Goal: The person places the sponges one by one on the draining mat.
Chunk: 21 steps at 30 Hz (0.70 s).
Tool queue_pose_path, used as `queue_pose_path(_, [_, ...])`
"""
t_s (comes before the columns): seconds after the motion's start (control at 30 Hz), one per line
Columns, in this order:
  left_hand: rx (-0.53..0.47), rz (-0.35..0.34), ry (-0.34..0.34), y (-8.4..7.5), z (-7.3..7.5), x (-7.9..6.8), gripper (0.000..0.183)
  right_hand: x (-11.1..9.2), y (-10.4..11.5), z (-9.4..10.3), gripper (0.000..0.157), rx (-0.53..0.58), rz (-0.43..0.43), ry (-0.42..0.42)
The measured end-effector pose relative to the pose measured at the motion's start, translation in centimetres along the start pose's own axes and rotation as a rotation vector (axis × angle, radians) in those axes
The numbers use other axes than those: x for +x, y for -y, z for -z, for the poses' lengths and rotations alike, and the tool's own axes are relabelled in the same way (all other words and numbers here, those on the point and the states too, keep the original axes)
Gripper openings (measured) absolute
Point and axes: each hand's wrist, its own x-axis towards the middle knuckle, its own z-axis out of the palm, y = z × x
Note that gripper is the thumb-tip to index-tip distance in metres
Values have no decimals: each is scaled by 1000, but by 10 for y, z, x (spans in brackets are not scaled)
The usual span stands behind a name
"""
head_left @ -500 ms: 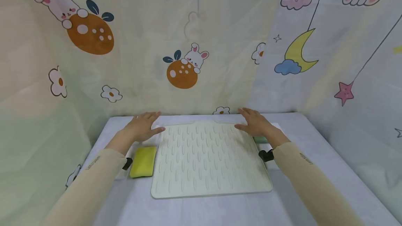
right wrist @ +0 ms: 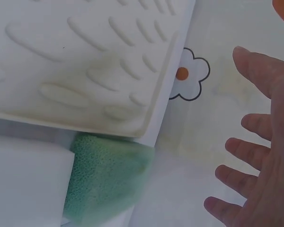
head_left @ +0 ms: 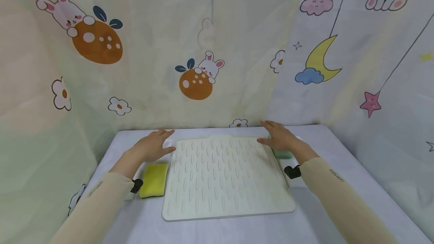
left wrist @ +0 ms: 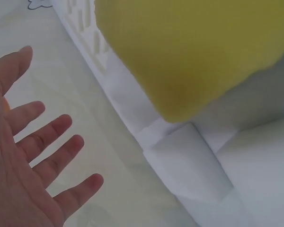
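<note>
A cream mat (head_left: 227,183) with rows of raised oval ridges lies in the middle of the white table. My left hand (head_left: 150,149) hovers by its far left corner, fingers spread and holding nothing. Below that hand, against the mat's left side, is a flat yellow pad (head_left: 153,180), its corner large in the left wrist view. My right hand (head_left: 280,139) hangs over the mat's far right corner, also with spread fingers and nothing in it. Under it a green sponge (right wrist: 109,179) sits at the mat's edge, partly hidden by the hand in the head view.
A white block-like object (right wrist: 28,182) stands beside the green sponge. Another white folded or boxy item (left wrist: 189,163) lies near the yellow pad, mostly behind my left wrist in the head view. A printed curtain (head_left: 149,67) rises behind the table's back edge.
Both hands have drifted slightly outward, the thumbs a little farther apart. The head view has tilted up slightly, so everything appears lower. Mat, yellow pad and sponge stay in place.
</note>
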Motion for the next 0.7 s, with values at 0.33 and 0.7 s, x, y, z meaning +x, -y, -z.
queue_pose_path(0.33, [-10, -48, -22, -5, -8, -8, 65, -1, -23, -7, 85, 13, -6, -8])
queue_pose_path(0.7, [-29, -32, 20, -11, -27, -15, 59, -5, -32, -10, 86, 58, -19, 23])
